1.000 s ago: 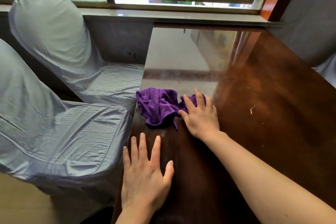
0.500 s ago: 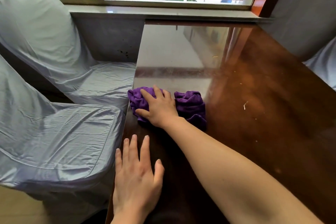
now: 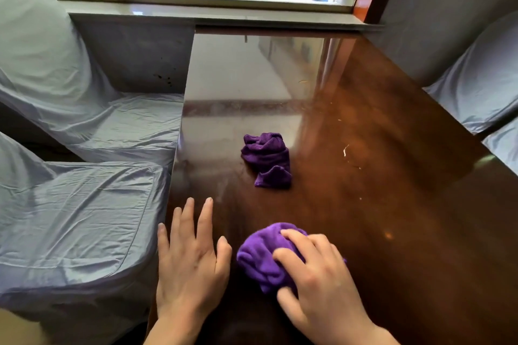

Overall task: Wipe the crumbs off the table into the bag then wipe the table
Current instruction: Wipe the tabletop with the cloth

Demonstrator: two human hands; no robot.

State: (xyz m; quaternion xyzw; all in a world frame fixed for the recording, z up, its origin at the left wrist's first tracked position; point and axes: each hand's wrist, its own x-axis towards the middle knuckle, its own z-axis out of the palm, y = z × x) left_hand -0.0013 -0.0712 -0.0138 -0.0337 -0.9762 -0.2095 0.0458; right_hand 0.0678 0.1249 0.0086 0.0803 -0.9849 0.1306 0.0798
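Note:
My right hand [image 3: 322, 286] presses a bunched purple cloth [image 3: 260, 258] onto the dark glossy wooden table [image 3: 392, 204], close to the near edge. A second purple cloth [image 3: 267, 158] lies crumpled and untouched farther out, near the table's middle. My left hand [image 3: 190, 258] rests flat on the table by its left edge, fingers spread, holding nothing. A few pale crumbs [image 3: 345, 150] lie to the right of the far cloth. No bag is in view.
Two chairs in pale grey covers [image 3: 84, 204] [image 3: 56, 70] stand tight against the table's left edge. Another covered chair [image 3: 482, 87] is at the right. A windowsill [image 3: 224, 15] and window close off the far end.
My right hand has pulled one purple cloth back from the far left of the table toward the near edge. The other cloth stayed behind. My left hand has not moved.

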